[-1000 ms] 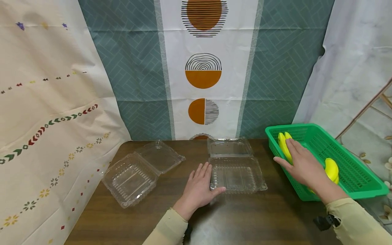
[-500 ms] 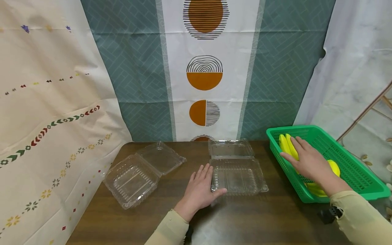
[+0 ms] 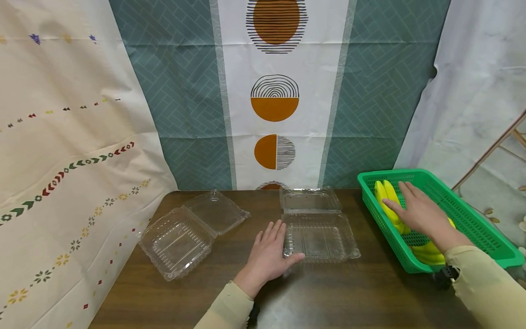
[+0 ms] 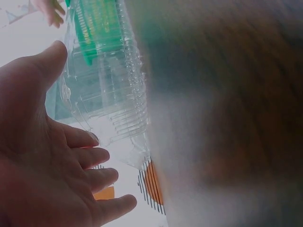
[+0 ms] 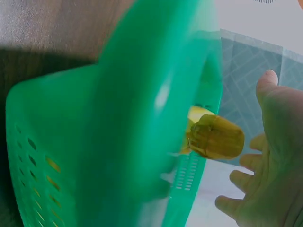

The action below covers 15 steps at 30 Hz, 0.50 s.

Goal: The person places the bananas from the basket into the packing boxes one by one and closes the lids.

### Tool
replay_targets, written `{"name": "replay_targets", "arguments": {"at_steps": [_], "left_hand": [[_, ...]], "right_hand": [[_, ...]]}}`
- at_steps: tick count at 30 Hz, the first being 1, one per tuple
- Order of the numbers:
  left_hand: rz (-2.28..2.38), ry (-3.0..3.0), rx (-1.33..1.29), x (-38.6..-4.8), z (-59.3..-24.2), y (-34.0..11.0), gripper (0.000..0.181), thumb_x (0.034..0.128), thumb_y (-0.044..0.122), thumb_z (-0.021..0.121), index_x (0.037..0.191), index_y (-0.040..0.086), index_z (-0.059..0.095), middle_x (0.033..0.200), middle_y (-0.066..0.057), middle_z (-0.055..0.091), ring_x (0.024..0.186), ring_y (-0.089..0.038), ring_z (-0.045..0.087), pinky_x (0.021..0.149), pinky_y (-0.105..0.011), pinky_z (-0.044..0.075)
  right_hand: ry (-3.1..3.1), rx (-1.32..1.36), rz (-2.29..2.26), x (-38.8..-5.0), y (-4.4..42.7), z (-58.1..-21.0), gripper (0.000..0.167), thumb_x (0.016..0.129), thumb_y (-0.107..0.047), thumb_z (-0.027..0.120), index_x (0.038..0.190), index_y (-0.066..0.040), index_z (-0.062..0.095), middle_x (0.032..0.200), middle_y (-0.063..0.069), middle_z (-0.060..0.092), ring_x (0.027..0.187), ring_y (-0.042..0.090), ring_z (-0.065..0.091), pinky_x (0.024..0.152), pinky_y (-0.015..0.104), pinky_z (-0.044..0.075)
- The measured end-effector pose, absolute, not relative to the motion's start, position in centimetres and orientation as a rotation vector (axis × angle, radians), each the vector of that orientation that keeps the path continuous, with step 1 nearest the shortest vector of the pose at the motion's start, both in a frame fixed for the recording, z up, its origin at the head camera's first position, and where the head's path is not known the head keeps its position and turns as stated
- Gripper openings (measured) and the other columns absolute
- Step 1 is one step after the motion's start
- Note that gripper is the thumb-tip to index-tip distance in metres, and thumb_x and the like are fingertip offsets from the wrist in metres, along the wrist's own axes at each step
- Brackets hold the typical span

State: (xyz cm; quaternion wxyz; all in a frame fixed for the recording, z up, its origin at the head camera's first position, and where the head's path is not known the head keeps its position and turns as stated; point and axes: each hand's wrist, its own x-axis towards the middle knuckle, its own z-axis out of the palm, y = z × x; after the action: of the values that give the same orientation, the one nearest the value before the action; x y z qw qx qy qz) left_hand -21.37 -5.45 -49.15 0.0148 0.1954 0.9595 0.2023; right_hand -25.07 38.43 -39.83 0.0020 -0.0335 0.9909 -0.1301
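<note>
My left hand (image 3: 267,253) reaches out with straight fingers at the left edge of an unlidded clear plastic clamshell box (image 3: 320,237). In the left wrist view the fingers (image 4: 97,179) are spread beside that box; whether they touch it I cannot tell. My right hand (image 3: 421,212) hovers over a green plastic basket (image 3: 481,228), thumb apart and fingers extended, holding nothing. Yellow bananas (image 3: 386,201) lie in the basket's far left part, just left of that hand. More bananas (image 3: 429,253) lie at its near end, partly hidden by my wrist. In the right wrist view, a banana stem end (image 5: 218,137) shows past the rim.
A second clear clamshell box (image 3: 176,242), its lid (image 3: 215,210) folded back, stands at the left on the brown wooden table (image 3: 328,297). Patterned cloths hang behind the table (image 3: 185,114) and along both sides.
My right hand has shifted right and slightly back over the basket, uncovering more of the far bananas and the near ones. The left hand stays in place. The head view has tilted slightly.
</note>
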Motion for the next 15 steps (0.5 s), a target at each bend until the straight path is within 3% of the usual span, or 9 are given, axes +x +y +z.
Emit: {"name": "replay_targets", "arguments": {"at_steps": [15], "left_hand": [[0.607, 2.996, 0.594, -21.3, -49.2, -5.5, 0.108, 0.0989, 0.079, 0.063, 0.175, 0.008, 0.031, 0.182, -0.012, 0.025, 0.168, -0.033, 0.020, 0.131, -0.062, 0.023]], "right_hand": [[3.008, -0.036, -0.501, -27.1, 40.8, -40.2, 0.109, 0.114, -0.071, 0.031, 0.167, 0.016, -0.007, 0.169, 0.049, -0.002, 0.152, 0.073, 0.008, 0.112, 0.087, 0.022]]}}
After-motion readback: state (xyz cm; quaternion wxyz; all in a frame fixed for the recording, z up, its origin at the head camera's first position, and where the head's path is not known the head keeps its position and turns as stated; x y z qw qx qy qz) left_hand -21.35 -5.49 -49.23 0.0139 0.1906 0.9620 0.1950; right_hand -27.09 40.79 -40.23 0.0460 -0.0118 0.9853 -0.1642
